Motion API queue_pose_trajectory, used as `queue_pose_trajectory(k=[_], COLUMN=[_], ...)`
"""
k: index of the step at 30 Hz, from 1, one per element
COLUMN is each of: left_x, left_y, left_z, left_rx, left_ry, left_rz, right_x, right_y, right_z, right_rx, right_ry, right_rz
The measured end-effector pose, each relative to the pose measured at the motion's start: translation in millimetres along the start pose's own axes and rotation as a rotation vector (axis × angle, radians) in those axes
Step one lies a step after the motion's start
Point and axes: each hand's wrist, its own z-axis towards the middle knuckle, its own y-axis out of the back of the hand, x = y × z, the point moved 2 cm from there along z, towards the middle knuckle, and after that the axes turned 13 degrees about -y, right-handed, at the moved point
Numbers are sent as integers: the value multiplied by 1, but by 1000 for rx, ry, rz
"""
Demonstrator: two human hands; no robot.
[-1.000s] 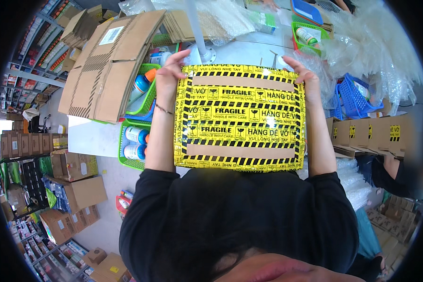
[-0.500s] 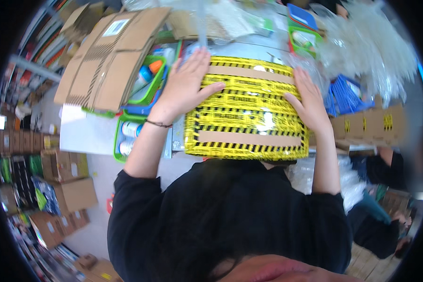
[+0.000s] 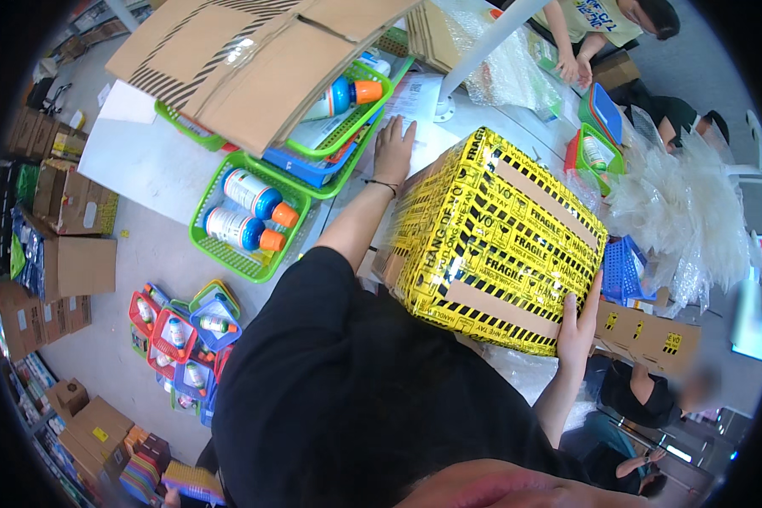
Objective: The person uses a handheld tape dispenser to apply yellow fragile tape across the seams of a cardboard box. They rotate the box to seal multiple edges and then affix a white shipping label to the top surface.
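Note:
A cardboard box (image 3: pixel 516 262) wrapped in yellow and black warning tape stands in front of me, its top and left side showing. My right hand (image 3: pixel 577 326) holds it at the near right edge, fingers stretched along the side and top; part of the palm is hidden. Left of the box, my left hand (image 3: pixel 393 151) reaches over the table with nothing in it, fingers apart. Just beyond its fingertips lies a printed paper sheet (image 3: pixel 415 97). A green basket (image 3: pixel 258 269) with blue bottles (image 3: pixel 250 190) with orange caps sits left of my left forearm.
Flattened cardboard (image 3: pixel 254 72) covers stacked baskets at the left. A metal post (image 3: pixel 491 46) rises from the table. Clear plastic wrap (image 3: pixel 677 203) and a blue basket (image 3: pixel 625 269) are at the right. Small bottle baskets (image 3: pixel 178 334) stand on the floor. Other people work at the far and right sides.
My left hand has left the box top and moved to the table beside the paper. The right hand has slid to the near right edge. The box appears turned, and the view has swung.

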Motion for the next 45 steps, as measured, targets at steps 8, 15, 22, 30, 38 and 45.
queue_pose_trajectory(k=[8, 15, 22, 30, 38, 45], left_x=[21, -108, -281, -288, -266, -284], left_y=[-20, 220, 322, 357, 346, 326], left_z=[43, 117, 35, -22, -19, 2], left_rx=[-85, -355, -22, 362, 54, 64], left_ry=[-151, -385, -601, -439, -155, -260], left_rz=[-145, -289, -197, -431, -423, -508], right_x=[11, 34, 105, 87, 80, 86], right_y=[0, 31, 84, 1, -12, 24], right_z=[1, 26, 23, 34, 11, 26], right_rx=[27, -4, -42, 232, 141, 248], right_ry=[-53, 135, 734, 655, 722, 699], right_rz=[161, -151, 42, -276, -387, -16])
